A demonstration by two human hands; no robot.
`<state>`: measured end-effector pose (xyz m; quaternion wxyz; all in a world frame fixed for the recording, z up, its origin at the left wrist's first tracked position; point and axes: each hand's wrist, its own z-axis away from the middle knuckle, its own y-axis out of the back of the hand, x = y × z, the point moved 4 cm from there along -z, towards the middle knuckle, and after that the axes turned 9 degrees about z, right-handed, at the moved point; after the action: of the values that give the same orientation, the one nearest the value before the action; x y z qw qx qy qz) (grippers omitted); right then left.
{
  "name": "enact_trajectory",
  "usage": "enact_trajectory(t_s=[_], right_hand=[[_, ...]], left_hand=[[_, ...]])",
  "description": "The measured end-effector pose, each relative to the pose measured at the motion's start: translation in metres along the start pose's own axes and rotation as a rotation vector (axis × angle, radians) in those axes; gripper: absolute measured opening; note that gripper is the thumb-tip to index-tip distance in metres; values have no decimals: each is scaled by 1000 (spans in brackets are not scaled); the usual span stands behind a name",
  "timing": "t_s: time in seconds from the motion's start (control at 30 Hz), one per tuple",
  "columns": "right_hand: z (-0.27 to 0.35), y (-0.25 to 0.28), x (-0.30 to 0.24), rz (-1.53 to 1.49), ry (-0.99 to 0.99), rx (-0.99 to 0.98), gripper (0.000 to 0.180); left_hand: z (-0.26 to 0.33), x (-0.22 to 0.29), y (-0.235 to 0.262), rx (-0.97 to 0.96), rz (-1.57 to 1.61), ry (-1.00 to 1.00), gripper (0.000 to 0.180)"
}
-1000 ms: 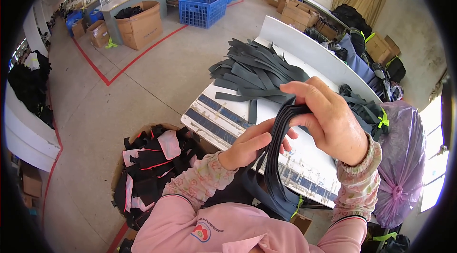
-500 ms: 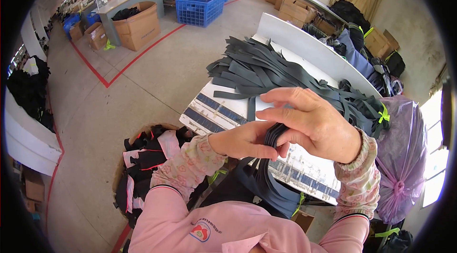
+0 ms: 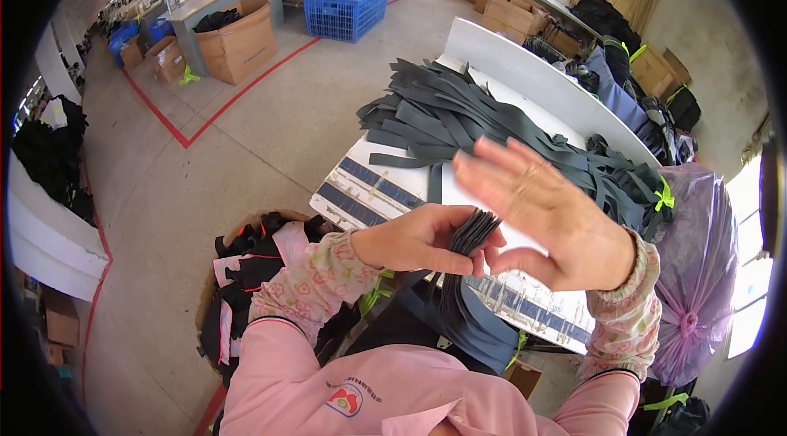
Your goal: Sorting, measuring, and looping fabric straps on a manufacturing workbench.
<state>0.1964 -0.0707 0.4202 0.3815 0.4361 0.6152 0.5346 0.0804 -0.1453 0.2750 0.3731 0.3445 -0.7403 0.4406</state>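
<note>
Lifted off the bundle of dark straps (image 3: 474,233) since half a second ago, the right hand (image 3: 545,211) hangs just beside it, blurred, fingers spread and grip empty, while the left hand (image 3: 410,239) keeps its grip closed around the bundle near the upper ends, over the near side of the tabletop (image 3: 377,199). Those straps look light, soft and bendy, likely to slide over one another, so pinching every layer close to the ends seems best. Beyond lies a heap of similar straps (image 3: 459,120); farther off stands a blue crate (image 3: 346,14).
</note>
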Motion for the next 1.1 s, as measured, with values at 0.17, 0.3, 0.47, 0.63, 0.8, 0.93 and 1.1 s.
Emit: enact_trajectory(t_s=[0.17, 0.3, 0.47, 0.63, 0.8, 0.93, 1.1], right_hand=[[3, -4, 5, -21, -41, -47, 89], [7, -18, 4, -28, -15, -234, 87], [1, -8, 3, 4, -4, -94, 84], [0, -32, 3, 49, -17, -200, 82], [-1, -39, 1, 124, -44, -235, 93], [-2, -41, -1, 114, -50, -222, 89], [-5, -38, 4, -49, 40, -23, 44]], left_hand=[[-2, -1, 2, -44, -9, -15, 42], [-3, 0, 2, -65, -4, 32, 43], [-2, 1, -2, -45, 24, 67, 45], [-2, -1, 0, 4, -55, 52, 48], [1, -10, 3, 34, -66, 67, 49], [3, -9, 1, 25, 1, 67, 49], [2, -6, -3, -75, -47, 105, 47]])
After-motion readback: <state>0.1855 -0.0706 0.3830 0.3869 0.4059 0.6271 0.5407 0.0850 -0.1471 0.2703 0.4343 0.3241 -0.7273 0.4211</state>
